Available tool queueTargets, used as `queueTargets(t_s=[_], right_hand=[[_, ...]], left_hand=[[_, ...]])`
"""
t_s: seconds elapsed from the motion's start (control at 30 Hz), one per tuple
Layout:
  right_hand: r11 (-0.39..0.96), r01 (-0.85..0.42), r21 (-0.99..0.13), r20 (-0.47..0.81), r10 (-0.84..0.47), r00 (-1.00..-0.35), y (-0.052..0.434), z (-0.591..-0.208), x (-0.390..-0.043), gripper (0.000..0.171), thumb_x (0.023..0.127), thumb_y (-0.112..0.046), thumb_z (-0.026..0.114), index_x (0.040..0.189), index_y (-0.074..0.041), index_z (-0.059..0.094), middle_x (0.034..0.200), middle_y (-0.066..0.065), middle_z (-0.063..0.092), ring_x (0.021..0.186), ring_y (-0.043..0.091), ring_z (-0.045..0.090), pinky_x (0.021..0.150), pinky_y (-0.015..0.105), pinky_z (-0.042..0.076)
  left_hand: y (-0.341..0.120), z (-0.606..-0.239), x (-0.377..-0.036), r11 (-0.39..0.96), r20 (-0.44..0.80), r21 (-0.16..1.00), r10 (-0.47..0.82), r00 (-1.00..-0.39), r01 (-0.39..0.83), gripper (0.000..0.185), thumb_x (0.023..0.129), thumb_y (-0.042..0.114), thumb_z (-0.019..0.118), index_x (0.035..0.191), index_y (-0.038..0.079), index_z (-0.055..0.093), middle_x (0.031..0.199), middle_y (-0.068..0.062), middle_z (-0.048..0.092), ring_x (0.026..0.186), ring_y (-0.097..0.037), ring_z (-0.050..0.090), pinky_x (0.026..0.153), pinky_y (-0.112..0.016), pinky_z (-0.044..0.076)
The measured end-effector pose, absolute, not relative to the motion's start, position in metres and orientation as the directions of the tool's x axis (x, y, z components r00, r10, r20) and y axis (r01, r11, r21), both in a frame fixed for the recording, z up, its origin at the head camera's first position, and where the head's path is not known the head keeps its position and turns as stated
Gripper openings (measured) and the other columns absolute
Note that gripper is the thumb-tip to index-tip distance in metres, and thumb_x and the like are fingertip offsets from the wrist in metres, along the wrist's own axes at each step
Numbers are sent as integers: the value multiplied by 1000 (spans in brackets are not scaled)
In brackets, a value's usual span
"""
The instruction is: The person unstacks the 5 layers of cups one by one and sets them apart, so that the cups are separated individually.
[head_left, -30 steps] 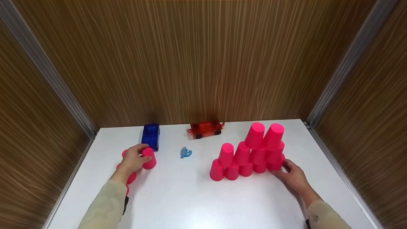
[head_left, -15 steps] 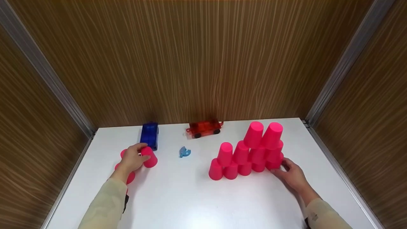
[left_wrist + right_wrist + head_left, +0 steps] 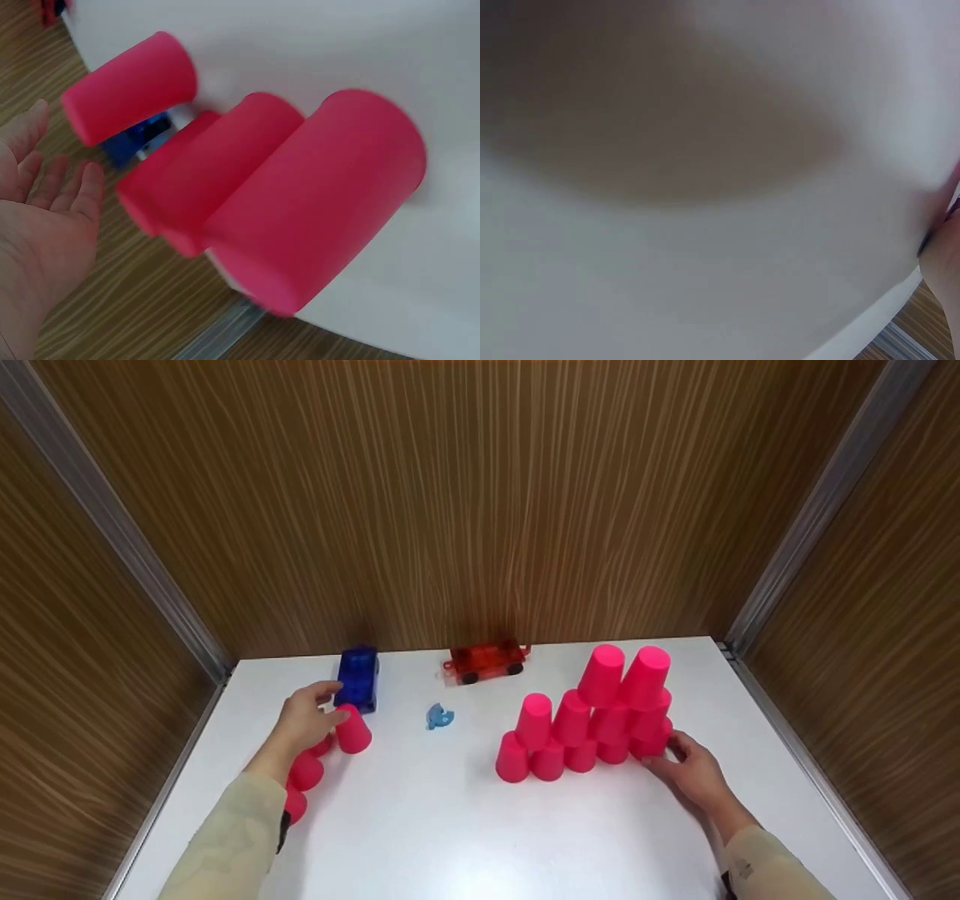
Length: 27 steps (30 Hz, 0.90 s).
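Several pink cups stand upside down in a stepped pile [image 3: 592,720] on the white table [image 3: 450,825]. My right hand [image 3: 690,772] rests on the table, its fingers touching the pile's lowest right cup [image 3: 651,746]. My left hand [image 3: 304,718] hovers with straight fingers beside one upside-down pink cup [image 3: 352,731], not holding it. Under that forearm lie more pink cups [image 3: 306,770]. In the left wrist view the open palm [image 3: 45,195] faces the lone cup [image 3: 127,97] and the lying cups [image 3: 322,195]. The right wrist view is a blur of white table with a sliver of hand [image 3: 941,262].
A blue toy car [image 3: 357,679] sits just behind the left hand, a red toy car [image 3: 485,661] by the back wall, and a small light-blue piece [image 3: 439,717] between the cup groups. Wood-grain walls close in the table on three sides.
My left hand has let go of the single pink cup, opened and drawn slightly up and back. The right hand and the pile have stayed put.
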State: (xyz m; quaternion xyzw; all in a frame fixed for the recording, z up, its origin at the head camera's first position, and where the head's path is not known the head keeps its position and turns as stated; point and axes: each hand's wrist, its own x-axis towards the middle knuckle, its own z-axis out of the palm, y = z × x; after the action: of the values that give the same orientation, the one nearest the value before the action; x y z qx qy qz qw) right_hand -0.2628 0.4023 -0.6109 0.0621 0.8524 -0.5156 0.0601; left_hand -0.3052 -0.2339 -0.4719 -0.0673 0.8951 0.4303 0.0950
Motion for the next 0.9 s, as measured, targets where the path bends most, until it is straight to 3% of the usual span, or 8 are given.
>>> queueTargets(t_s=[0.23,0.47,0.7,0.9], right_hand=[[439,207,-874,-206,49,-977,402,-611,-266,97,90,-51,83,166,-18,34,167,15,35,154,45,29,111,54,49],[447,198,-872,-199,47,-979,402,-610,-263,96,92,-51,81,167,-15,33,167,17,35,154,46,29,114,55,46],[480,163,-862,-164,40,-986,397,-611,-264,87,96,-45,80,164,-11,37,165,21,37,154,47,29,117,58,42],[473,163,-866,-161,45,-986,397,-614,-264,85,95,-44,80,162,-11,40,165,20,39,154,46,30,118,57,41]], left_hand=[[-216,-416,-298,635,-76,772,33,-997,-38,67,102,24,73,161,12,43,161,-20,44,150,-43,40,115,-54,45],[-161,-373,-298,647,84,738,196,-977,193,59,100,26,76,154,15,54,155,-11,55,145,-35,51,113,-50,48],[-80,-351,-302,581,170,741,323,-931,337,56,100,30,77,151,19,59,152,-2,59,142,-23,54,113,-41,49],[-13,-349,-308,489,214,769,411,-886,412,56,98,30,79,150,17,60,150,-2,61,138,-21,57,111,-35,50]])
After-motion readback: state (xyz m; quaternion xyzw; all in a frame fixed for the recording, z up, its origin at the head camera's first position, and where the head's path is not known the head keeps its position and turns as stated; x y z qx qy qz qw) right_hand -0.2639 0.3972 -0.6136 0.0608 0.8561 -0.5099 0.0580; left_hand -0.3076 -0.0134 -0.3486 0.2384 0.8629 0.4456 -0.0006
